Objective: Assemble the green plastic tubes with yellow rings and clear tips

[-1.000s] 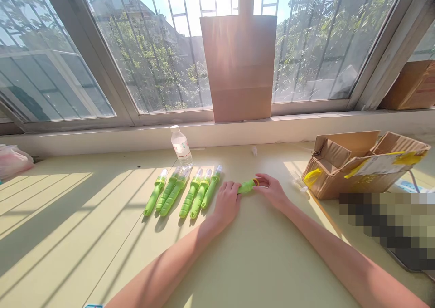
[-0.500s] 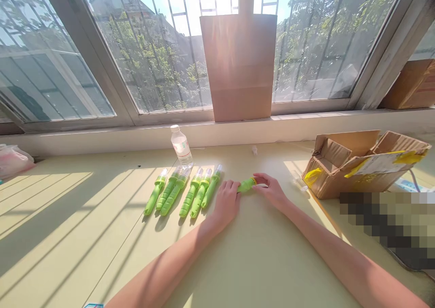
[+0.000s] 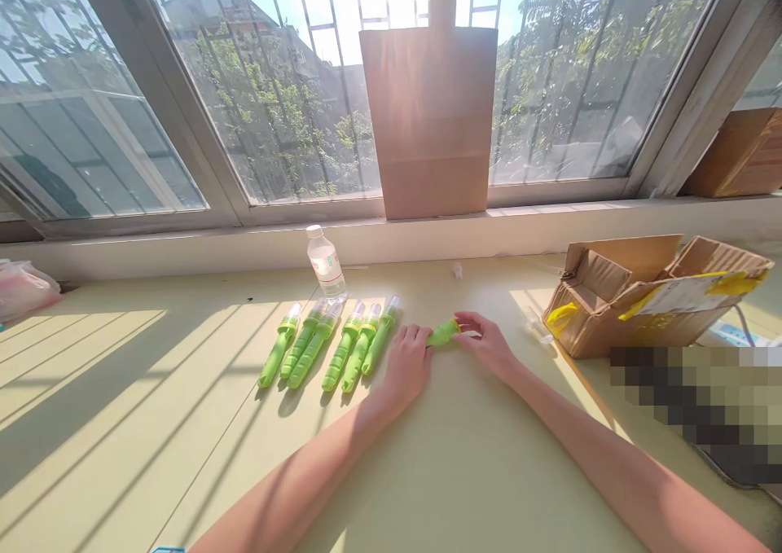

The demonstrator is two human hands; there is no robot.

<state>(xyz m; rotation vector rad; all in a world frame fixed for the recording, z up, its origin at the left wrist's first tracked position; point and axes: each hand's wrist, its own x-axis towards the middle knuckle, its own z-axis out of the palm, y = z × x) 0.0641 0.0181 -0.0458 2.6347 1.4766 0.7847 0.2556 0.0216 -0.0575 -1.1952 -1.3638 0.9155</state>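
Both of my hands are on a bright green tube-shaped piece (image 3: 442, 333) just above the table. My left hand (image 3: 408, 357) wraps its near end, with the fingers closed over it. At the other end, by a yellowish ring, the fingertips of my right hand (image 3: 485, 343) pinch it. What lies under the left fingers is hidden. Left of my left hand, several green stick-like tubes with clear caps (image 3: 345, 349) lie side by side, slanting away from me. The closest one (image 3: 380, 337) is just beside my left hand.
A clear plastic bottle (image 3: 326, 266) stands behind the tubes. Further right are a small pale piece (image 3: 458, 270), a clear plastic piece (image 3: 538, 325) and an open cardboard box (image 3: 648, 309). A cardboard sheet (image 3: 431, 121) leans against the window. A pinkish bag (image 3: 28, 288) lies far left.
My right fingers have shifted very slightly at the ringed end of the green piece. Everything else looks the same.
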